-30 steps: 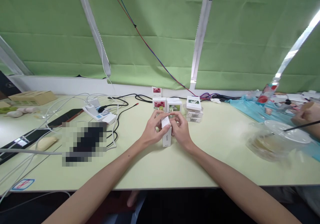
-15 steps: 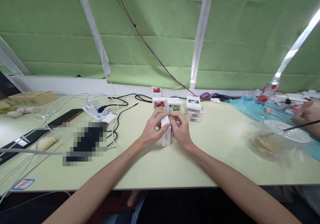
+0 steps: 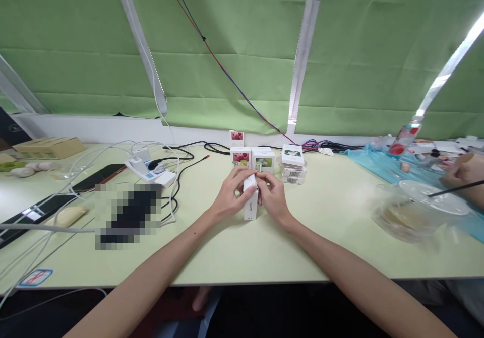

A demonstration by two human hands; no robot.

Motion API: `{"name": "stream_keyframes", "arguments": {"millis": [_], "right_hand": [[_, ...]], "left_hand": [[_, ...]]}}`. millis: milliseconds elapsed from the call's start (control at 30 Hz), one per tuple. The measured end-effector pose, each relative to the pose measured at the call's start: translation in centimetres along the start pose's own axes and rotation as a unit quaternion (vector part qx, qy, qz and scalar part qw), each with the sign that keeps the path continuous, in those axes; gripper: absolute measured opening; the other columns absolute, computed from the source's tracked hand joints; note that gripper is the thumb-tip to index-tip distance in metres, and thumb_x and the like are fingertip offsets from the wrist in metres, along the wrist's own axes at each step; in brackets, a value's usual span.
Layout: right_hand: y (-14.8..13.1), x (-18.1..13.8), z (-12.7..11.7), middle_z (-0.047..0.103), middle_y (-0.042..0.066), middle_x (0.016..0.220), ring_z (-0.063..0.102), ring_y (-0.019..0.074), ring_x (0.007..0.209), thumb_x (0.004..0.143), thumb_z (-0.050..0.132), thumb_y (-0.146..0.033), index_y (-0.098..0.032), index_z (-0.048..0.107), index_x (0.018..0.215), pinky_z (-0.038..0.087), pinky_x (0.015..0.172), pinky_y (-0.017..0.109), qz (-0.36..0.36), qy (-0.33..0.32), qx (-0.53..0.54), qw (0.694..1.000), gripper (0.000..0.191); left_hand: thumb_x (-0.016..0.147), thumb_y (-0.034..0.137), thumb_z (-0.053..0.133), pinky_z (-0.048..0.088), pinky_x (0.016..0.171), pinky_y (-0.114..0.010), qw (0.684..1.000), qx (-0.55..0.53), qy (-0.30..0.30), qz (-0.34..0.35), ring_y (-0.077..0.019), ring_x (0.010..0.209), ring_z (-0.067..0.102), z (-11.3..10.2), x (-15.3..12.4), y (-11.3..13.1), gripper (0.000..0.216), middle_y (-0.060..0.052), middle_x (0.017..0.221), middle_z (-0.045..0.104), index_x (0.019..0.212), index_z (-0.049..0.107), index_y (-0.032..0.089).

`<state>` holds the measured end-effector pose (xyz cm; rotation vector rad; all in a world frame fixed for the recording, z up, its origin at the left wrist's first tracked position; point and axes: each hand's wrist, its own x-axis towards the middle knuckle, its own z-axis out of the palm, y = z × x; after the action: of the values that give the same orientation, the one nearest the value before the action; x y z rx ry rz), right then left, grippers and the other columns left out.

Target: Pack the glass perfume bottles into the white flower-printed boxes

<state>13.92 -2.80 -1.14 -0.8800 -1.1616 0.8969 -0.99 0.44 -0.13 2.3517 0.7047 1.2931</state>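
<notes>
A small white box [image 3: 250, 209] stands upright on the table, its narrow side with grey print facing me. My left hand [image 3: 231, 193] is closed on it, thumb across the top front and fingers behind. My right hand [image 3: 275, 197] grips the box from the right, fingers curled at its upper edge. Just beyond my fingertips stand small bottles with gold caps, one gold cap [image 3: 258, 165] showing best. Behind them are a white box with a red fruit picture [image 3: 241, 153] and a white box with a green picture [image 3: 263, 157].
To the right of these, several white boxes [image 3: 293, 162] are stacked. White cables, a power strip [image 3: 145, 169] and a phone [image 3: 99, 177] lie at the left. A clear plastic container [image 3: 401, 219] stands at the right, near a blue cloth [image 3: 381, 164] and another person's hand [image 3: 466, 177].
Almost nothing differs. The foot of the white box has shifted very slightly to the left; both my hands keep their place and grip.
</notes>
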Motion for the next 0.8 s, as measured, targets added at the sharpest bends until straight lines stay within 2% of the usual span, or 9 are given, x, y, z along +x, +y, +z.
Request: {"name": "stream_keyframes", "arguments": {"millis": [333,800], "right_hand": [[-0.16,0.18,-0.04,0.058,-0.004,0.065,0.046,0.0097,0.041,0.082,0.06,-0.036,-0.02,0.064,0.087,0.039,0.038,0.026,-0.007,-0.013,0.015,1.0,0.017],[-0.19,0.14,0.0,0.055,-0.005,0.063,0.045,0.0091,0.039,0.082,0.06,-0.036,-0.02,0.063,0.086,0.037,0.037,0.026,-0.009,-0.016,0.016,1.0,0.017]], "left_hand": [[0.099,0.046,0.049,0.055,0.068,-0.027,1.0,0.014,-0.004,0.02,-0.0227,0.108,0.059,-0.18,0.03,0.03,0.039,-0.013,0.122,0.055,0.126,0.062,0.02],[0.098,0.044,0.051,0.055,0.066,-0.025,1.0,0.012,-0.005,0.027,-0.022,0.108,0.06,-0.17,-0.01,-0.04,0.038,-0.013,0.122,0.055,0.127,0.063,0.021]]}}
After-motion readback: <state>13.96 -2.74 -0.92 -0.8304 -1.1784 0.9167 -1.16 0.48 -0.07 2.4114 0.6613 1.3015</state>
